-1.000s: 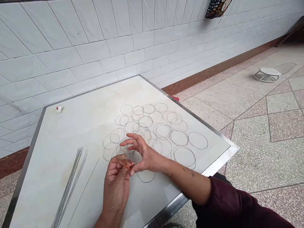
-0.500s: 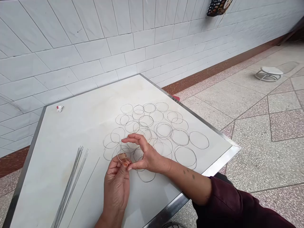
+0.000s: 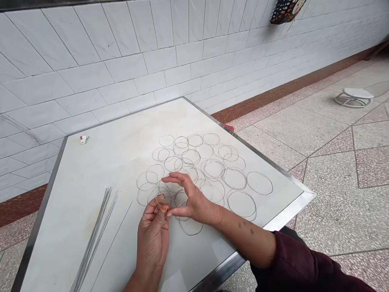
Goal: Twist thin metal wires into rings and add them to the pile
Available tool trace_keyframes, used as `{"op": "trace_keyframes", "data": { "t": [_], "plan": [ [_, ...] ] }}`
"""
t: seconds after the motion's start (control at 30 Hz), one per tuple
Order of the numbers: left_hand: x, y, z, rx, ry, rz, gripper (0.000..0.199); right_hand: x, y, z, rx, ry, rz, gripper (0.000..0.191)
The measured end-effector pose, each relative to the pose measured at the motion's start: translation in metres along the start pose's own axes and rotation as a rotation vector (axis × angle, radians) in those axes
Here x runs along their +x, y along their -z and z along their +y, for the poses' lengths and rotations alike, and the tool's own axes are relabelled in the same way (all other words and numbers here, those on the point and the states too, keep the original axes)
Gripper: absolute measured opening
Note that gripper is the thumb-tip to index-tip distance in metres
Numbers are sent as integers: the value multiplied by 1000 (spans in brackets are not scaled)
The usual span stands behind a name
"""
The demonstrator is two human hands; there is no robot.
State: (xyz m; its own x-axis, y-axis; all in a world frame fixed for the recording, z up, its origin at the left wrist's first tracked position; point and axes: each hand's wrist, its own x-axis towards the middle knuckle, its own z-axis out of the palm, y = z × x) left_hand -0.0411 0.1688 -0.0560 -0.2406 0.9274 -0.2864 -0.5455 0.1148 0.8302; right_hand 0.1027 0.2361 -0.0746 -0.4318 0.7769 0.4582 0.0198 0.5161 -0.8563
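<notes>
My left hand (image 3: 154,235) pinches a thin wire ring between thumb and fingers, near the table's front middle. Close on its right, my right hand (image 3: 194,200) has its thumb and fingers spread in a C shape, with the thumb tip beside the left fingertips. Part of the held ring is hard to tell from the rings behind it. Many thin wire rings (image 3: 259,183) lie overlapping on the white table (image 3: 130,142), beyond and right of my hands. Left of my left hand lies a bundle of straight wires (image 3: 94,239), with one single wire (image 3: 112,243) beside it.
A small red and white object (image 3: 84,139) sits at the table's far left corner. White wall tiles (image 3: 121,77) rise behind the table. A low round stool (image 3: 354,97) stands on the floor at the right. A patterned bag (image 3: 285,11) hangs on the wall.
The view has shifted slightly, so the table and hands appear a little further right. The hands keep nearly the same pose.
</notes>
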Motion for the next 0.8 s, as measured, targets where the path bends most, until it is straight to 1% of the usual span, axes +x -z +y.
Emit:
{"op": "trace_keyframes", "data": {
  "t": [0.13,0.3,0.33,0.37,0.4,0.47,0.5,0.53,0.6,0.63,0.8],
  "plan": [
    [3,4,4,41,-16,20,40,-1,0,4,66,-68,-32,111],
    [5,9,8,83,-54,15,42,-1,1,3,137,-94,-27,113],
    [5,9,9,86,-53,14,41,0,1,2,163,-109,-24,110],
    [6,9,10,90,-48,9,39,0,3,1,199,-131,-15,103],
    [6,9,10,96,-41,0,38,1,4,0,243,-164,1,90],
    [7,9,12,118,-18,-18,36,3,7,-1,321,-262,53,60],
    [8,9,14,134,0,-24,36,5,9,-2,344,-323,80,49],
    [8,9,15,152,21,-29,36,6,11,-2,355,-384,100,42],
    [9,10,17,187,68,-44,37,8,13,-1,354,-477,117,35],
    [9,10,18,199,86,-50,37,9,14,0,354,-499,119,33],
    [11,9,20,168,129,-6,38,7,13,5,317,-528,134,24]
  ]
}}
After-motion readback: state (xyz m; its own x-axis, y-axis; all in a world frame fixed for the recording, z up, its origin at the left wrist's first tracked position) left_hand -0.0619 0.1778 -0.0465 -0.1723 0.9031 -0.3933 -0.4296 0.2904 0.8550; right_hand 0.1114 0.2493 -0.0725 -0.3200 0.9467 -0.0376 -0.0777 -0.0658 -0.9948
